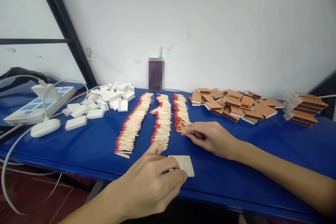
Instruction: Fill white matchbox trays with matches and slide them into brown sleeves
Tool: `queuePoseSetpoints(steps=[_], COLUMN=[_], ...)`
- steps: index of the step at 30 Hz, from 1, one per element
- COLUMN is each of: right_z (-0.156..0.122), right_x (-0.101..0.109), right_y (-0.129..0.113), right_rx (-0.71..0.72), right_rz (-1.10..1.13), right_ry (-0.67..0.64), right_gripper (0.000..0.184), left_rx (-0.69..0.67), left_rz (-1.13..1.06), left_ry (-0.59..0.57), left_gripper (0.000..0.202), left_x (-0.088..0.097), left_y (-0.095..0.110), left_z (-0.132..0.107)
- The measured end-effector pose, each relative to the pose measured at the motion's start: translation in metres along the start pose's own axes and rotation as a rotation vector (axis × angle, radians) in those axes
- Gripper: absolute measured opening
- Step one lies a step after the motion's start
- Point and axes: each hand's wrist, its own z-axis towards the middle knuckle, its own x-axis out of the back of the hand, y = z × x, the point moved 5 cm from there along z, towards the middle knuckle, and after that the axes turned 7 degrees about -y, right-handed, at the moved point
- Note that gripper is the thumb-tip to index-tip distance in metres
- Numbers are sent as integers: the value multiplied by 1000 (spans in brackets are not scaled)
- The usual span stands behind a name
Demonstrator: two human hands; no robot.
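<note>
Three long rows of red-tipped matches lie on the blue table: the left row (135,124), the middle row (162,122) and the right row (181,110). At the near end of the right row, my right hand (212,138) is closed in a pinch on matches, their red tips pointing left. Near the table's front edge, my left hand (157,180) has its fingers curled at the left side of a small white matchbox tray (187,164), which rests on the table. The fingers cover part of that tray, and its inside is hard to make out.
White matchbox trays (105,98) are heaped at the back left. Orange-brown matchbox sleeves (233,103) lie piled at the back right, beside a neater stack of sleeves (304,108). A power strip (39,106), a white charger (45,127) and cables occupy the left. A blurred dark object (156,74) stands against the wall.
</note>
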Motion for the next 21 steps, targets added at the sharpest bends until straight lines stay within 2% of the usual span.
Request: queuePoseSetpoints(steps=[3,8,11,14,17,19,21], right_z=[0,-1,-1,2,7,9,9], right_x=[1,4,3,1,-2,-3,-2], right_y=[-7,-7,-6,-6,-8,-9,-8], right_rx=[84,37,39,56,63,56,35], right_rz=[-100,-150,-96,-37,-33,-57,-103], right_ry=[15,37,-5,-78,-128,-124,-81], right_gripper=[19,19,20,20,22,23,23], left_rx=[-23,-52,-34,13,37,42,54], left_rz=[-18,-52,-30,5,50,63,64], left_ry=[13,7,1,100,234,265,241], left_gripper=[15,16,14,11,22,27,24], left_x=[-2,-1,2,8,13,13,10], left_y=[-1,-4,-4,-3,-2,-2,-3], left_z=[-1,-4,-2,2,4,4,4])
